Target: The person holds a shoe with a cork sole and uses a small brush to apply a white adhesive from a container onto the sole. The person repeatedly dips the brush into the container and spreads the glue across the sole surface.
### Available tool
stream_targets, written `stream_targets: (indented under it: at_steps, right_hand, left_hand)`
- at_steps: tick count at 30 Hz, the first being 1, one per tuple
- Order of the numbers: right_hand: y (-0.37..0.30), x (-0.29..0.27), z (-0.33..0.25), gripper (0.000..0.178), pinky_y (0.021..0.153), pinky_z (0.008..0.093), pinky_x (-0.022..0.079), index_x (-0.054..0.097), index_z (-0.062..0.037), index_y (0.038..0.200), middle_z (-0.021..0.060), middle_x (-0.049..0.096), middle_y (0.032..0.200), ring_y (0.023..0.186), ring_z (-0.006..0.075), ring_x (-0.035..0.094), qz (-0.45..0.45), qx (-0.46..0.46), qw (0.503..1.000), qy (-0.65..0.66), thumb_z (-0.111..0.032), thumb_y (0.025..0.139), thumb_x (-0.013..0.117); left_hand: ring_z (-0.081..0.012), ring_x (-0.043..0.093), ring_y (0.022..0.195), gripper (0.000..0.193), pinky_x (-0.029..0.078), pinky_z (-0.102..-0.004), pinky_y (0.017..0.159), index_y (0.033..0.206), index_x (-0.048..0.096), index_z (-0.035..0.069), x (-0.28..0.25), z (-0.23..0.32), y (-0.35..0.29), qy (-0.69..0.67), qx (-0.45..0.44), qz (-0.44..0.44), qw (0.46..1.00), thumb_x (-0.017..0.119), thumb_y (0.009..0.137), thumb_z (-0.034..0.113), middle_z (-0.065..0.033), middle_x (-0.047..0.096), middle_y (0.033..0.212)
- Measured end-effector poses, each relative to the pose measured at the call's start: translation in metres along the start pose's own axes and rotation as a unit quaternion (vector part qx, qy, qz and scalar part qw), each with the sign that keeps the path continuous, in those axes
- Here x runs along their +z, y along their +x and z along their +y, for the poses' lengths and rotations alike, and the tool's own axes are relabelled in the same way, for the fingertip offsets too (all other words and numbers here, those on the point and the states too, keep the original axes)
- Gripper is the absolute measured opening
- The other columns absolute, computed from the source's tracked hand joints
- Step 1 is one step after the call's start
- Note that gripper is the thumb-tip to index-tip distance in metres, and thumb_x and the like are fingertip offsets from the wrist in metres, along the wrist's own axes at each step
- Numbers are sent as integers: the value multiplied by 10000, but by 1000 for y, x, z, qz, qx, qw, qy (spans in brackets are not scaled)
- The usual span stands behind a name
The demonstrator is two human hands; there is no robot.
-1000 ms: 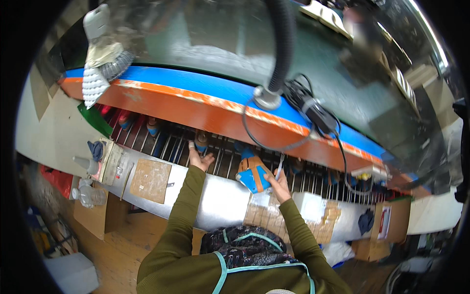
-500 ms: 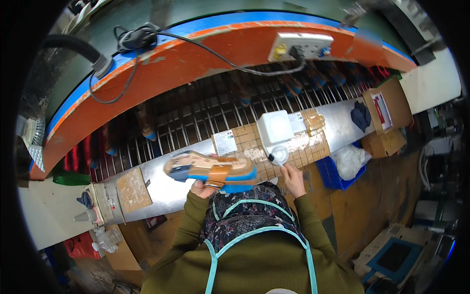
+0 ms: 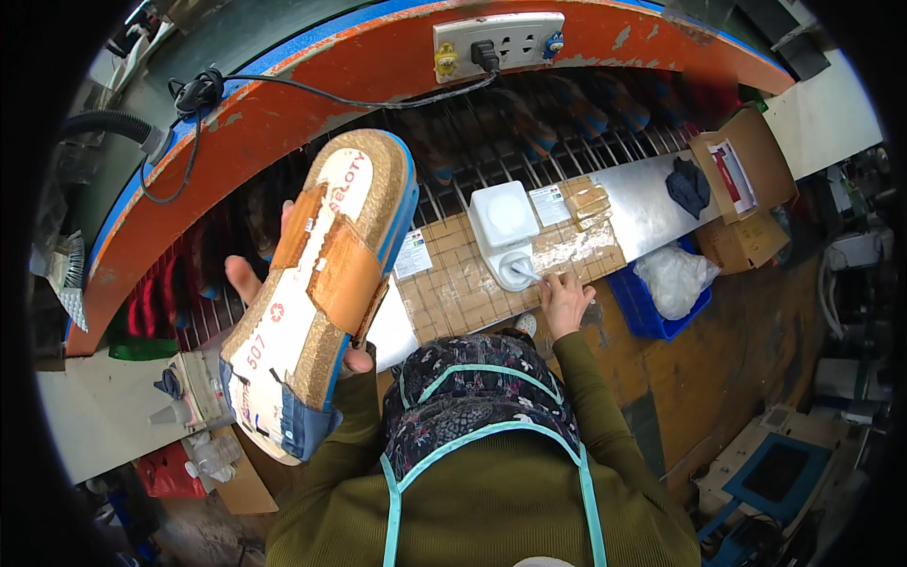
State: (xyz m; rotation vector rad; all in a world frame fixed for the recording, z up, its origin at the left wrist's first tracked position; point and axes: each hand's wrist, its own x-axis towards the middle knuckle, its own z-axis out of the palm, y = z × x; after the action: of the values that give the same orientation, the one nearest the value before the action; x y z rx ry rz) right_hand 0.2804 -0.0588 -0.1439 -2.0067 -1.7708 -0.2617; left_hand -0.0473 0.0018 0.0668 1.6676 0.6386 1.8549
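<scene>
My left hand (image 3: 245, 280) grips a half-made sandal (image 3: 321, 283), raised close at the left. Its cork-and-white underside faces me, with tan straps folded across it, a navy piece at the near end and a blue edge. Most of that hand is hidden behind the sandal; fingertips and thumb show at its sides. My right hand (image 3: 565, 300) pinches the end of a thin white handle (image 3: 525, 271). The handle's other end sits in the small round cup (image 3: 513, 282) of a white plastic pot (image 3: 504, 219); its tip cannot be made out.
The pot stands on a tape-covered cardboard sheet (image 3: 439, 298) on a metal ledge. Beyond it, several shoes lie on a rod conveyor (image 3: 463, 203) under an orange hood (image 3: 312, 80). At right are a dark cloth (image 3: 688, 187), an open carton (image 3: 756, 170) and a blue bin (image 3: 650, 307).
My left hand has lifted the sandal closer and turned it so its underside faces me. My right hand stays by the cup, holding the handle.
</scene>
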Motion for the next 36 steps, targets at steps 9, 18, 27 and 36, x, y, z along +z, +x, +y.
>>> stream_targets:
  at_steps: [9, 18, 27, 36]
  right_hand:
    - [-16, 5, 25, 220, 636, 384, 372, 693, -96, 829, 75, 649, 715, 578, 260, 560, -178, 221, 930, 233, -288, 919, 634]
    - [0, -21, 18, 128, 668, 264, 414, 708, -34, 897, 24, 663, 765, 687, 123, 591, -131, 269, 802, 517, -145, 846, 745]
    - [87, -189, -82, 176, 877, 311, 364, 770, -110, 913, -16, 682, 877, 750, 137, 601, 149, -23, 902, 405, -100, 742, 815]
    - [103, -172, -111, 138, 607, 239, 444, 757, -25, 927, 36, 639, 866, 691, 94, 540, 75, 14, 843, 532, -54, 794, 782]
  left_hand:
    - [-369, 376, 1344, 827, 409, -463, 1041, 1393, 340, 117, -11, -18, -33, 96, 47, -58, 993, 778, 736, 361, -282, 217, 1528]
    - [-387, 500, 1276, 519, 526, -427, 980, 1233, 525, 92, 57, -74, -63, 156, 51, 23, 986, 787, 807, 229, -276, 376, 1456]
    - [-446, 421, 1326, 478, 478, -494, 1018, 1187, 513, 123, 92, -58, -36, 117, 129, 21, 984, 785, 797, 166, -286, 372, 1453]
    - [-490, 407, 1321, 435, 422, -550, 1065, 1131, 567, 175, 81, -45, -44, 146, 146, -12, 978, 781, 758, 110, -226, 444, 1416]
